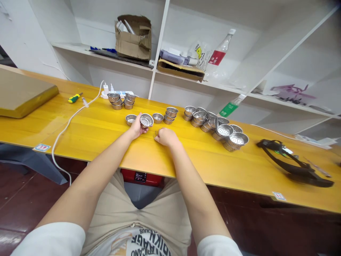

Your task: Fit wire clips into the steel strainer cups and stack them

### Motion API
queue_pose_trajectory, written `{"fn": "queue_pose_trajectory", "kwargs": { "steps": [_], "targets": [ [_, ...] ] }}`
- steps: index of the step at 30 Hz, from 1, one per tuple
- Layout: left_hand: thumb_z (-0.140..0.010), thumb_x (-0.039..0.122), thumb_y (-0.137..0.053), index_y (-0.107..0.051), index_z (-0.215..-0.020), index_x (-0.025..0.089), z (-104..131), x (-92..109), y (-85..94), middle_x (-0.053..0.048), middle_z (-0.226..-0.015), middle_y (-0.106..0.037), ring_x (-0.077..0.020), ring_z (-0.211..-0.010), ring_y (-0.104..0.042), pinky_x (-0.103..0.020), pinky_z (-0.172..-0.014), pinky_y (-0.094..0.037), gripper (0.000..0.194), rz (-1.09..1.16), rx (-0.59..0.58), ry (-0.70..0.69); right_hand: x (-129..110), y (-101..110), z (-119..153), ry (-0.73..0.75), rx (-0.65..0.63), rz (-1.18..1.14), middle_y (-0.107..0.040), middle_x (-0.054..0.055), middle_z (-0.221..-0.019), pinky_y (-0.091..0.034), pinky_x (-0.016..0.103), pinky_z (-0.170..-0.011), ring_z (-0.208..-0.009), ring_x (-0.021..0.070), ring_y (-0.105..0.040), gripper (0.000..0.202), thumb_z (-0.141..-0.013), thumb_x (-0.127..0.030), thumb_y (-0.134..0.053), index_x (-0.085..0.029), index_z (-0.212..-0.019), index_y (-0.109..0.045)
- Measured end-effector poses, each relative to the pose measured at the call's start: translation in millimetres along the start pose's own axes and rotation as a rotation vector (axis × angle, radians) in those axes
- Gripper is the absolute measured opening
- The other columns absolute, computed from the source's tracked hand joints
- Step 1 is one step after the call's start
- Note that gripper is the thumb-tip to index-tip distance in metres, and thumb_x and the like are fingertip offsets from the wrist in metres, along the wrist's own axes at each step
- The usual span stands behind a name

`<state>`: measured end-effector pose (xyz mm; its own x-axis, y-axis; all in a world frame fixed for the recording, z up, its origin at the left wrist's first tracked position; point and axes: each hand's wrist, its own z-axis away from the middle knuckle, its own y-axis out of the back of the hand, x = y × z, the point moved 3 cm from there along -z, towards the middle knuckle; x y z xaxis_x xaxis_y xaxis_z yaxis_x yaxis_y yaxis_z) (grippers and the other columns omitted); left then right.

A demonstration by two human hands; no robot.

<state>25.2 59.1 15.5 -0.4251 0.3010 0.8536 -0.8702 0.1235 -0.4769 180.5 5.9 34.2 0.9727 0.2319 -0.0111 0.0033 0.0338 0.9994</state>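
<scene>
At the far left of my yellow workbench lies a flat wooden board, with a screwdriver with a yellow-and-green handle just beyond it. A white cable runs from the front edge up to a power strip by the back wall. Just in front of the strip stand two short stacks of metal strainer cups.

My left hand is curled around one strainer cup, tipped on its side with its perforated bottom toward me, raised just off the bench. Single cups sit close on either side of it, one to its left and one to its right, and a small stack stands past that.

My right hand rests knuckles-up on the bench beside my left, fingers bunched; something small shows at the fingertips, but I cannot tell whether they grip it.

Further right, a crowded heap of cups trails toward the front edge, some upright, some tilted. At the far right lies a black headset with straps. Behind everything, white shelves hold a torn cardboard box and a plastic bottle.
</scene>
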Motion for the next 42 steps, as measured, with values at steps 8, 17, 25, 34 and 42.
{"fn": "queue_pose_trajectory", "kwargs": {
  "steps": [8, 17, 25, 34, 42],
  "targets": [
    [-0.101, 0.075, -0.034, -0.068, -0.103, 0.015, 0.6, 0.1, -1.2, -0.010, -0.066, -0.072, -0.0149, -0.040, -0.052, -0.023, -0.038, -0.031, 0.070, -0.033, -0.021, 0.002, 15.5, 14.0, 2.1, -0.105, 0.191, -0.279, -0.077, 0.016, -0.106, -0.053, 0.030, -0.088, -0.099, 0.0250, -0.072, 0.020, -0.097, -0.022, -0.058, -0.013, -0.109, -0.071],
    [-0.098, 0.077, -0.039, -0.065, -0.094, 0.017, -1.7, -1.7, 0.6, -0.009, -0.065, -0.071, -0.0146, -0.040, -0.051, -0.024, -0.038, -0.031, 0.066, -0.040, -0.026, -0.012, 31.7, 1.1, -10.8, -0.163, 0.284, -0.751, -0.077, 0.007, -0.105, -0.056, 0.026, -0.075, -0.064, 0.0122, -0.069, 0.024, -0.098, -0.018, -0.054, -0.017, -0.116, -0.070],
    [-0.091, 0.076, -0.057, -0.057, -0.083, 0.020, -3.7, -4.0, 0.1, -0.002, -0.058, -0.061, -0.0139, -0.039, -0.052, -0.023, -0.037, -0.029, 0.057, -0.032, -0.021, -0.043, 25.0, 3.8, -16.4, -0.162, 0.273, -1.389, -0.060, -0.002, -0.077, -0.044, 0.019, -0.049, -0.053, 0.0083, -0.056, 0.036, -0.101, -0.049, -0.059, -0.021, -0.079, -0.054],
    [-0.089, 0.077, -0.059, -0.055, -0.079, 0.019, -7.2, -9.7, 0.1, 0.000, -0.054, -0.058, -0.0133, -0.039, -0.051, -0.023, -0.035, -0.031, 0.059, -0.165, -0.061, -0.122, 16.5, 9.8, -12.4, -0.070, 0.154, -1.815, -0.047, -0.002, -0.058, -0.033, 0.023, -0.042, -0.048, 0.0088, -0.045, 0.068, -0.087, -0.074, -0.069, -0.022, -0.058, -0.037],
    [-0.091, 0.072, -0.060, -0.059, -0.075, 0.018, -10.3, -14.1, 1.6, -0.003, -0.053, -0.059, -0.0138, -0.037, -0.052, -0.023, -0.037, -0.031, 0.057, -0.258, -0.127, -0.185, 11.2, 11.5, -9.5, 0.013, 0.057, -1.892, -0.039, -0.004, -0.056, -0.025, 0.023, -0.042, -0.046, 0.0078, -0.036, 0.071, -0.088, -0.072, -0.069, -0.023, -0.056, -0.028]
  ]
}}
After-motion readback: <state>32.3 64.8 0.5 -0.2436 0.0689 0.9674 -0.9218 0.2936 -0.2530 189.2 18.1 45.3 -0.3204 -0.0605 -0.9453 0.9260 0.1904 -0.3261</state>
